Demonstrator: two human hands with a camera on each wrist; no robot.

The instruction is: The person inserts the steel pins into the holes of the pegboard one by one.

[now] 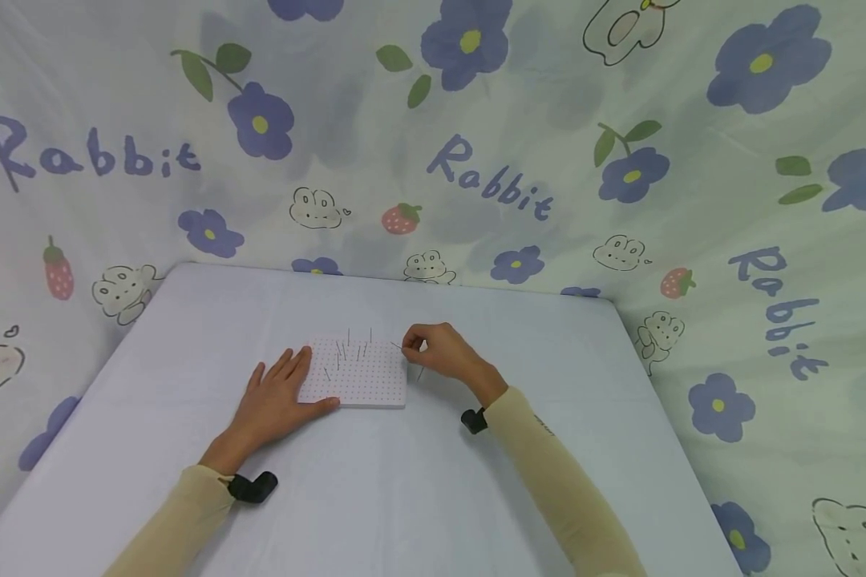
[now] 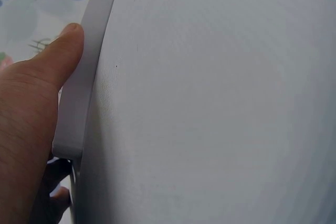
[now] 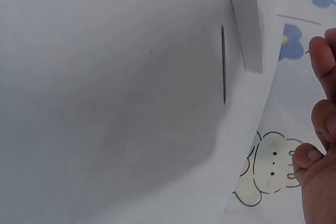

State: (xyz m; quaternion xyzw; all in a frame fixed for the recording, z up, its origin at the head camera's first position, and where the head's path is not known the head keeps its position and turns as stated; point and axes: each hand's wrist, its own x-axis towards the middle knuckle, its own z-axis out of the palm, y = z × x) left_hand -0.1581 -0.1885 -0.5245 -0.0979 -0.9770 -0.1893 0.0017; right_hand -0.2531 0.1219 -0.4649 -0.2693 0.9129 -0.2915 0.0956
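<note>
A white board [image 1: 368,385] with a grid of small dots lies on the table, and several thin needles [image 1: 338,362] stand in it, some tilted. My left hand [image 1: 274,406] rests at the board's front left corner, its fingers fairly straight along the left side and the thumb [image 2: 65,51] against the front edge. Above the board's right edge, my right hand [image 1: 440,350] pinches a needle [image 1: 395,345] between thumb and forefinger. The needle's tip points left. Another needle [image 3: 224,64] lies on the table beside the board's right side, below the right hand.
A white cloth covers the table [image 1: 375,489]. Behind it and at its sides hangs a curtain [image 1: 361,136] printed with flowers, rabbits and lettering. A dark wrist camera [image 1: 254,486] is strapped to the left wrist and another [image 1: 474,421] to the right.
</note>
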